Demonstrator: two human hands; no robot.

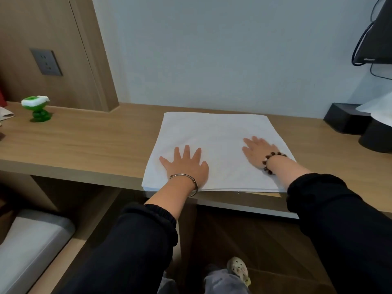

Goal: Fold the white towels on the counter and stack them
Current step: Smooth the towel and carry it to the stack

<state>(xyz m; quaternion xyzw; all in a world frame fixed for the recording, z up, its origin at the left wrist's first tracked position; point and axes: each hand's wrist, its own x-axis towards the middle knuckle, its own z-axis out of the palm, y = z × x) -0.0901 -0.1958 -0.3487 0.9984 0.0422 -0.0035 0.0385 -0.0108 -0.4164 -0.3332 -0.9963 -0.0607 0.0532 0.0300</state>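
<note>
Your left hand (186, 164) and right hand (257, 152) press flat, gripping nothing, on the towel (212, 132) overhanging the counter's (84, 141) front edge; a push toward you could slide it off.

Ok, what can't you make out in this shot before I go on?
Head view only:
- Towel: how many layers; the near edge is too thin to count.
- Towel surface under the left hand and right hand: covered by them.
- Other towels or a stack: none in frame.
- Black box: right part hidden under white paper.
- Beige sheet: cut off by the left edge.
</note>
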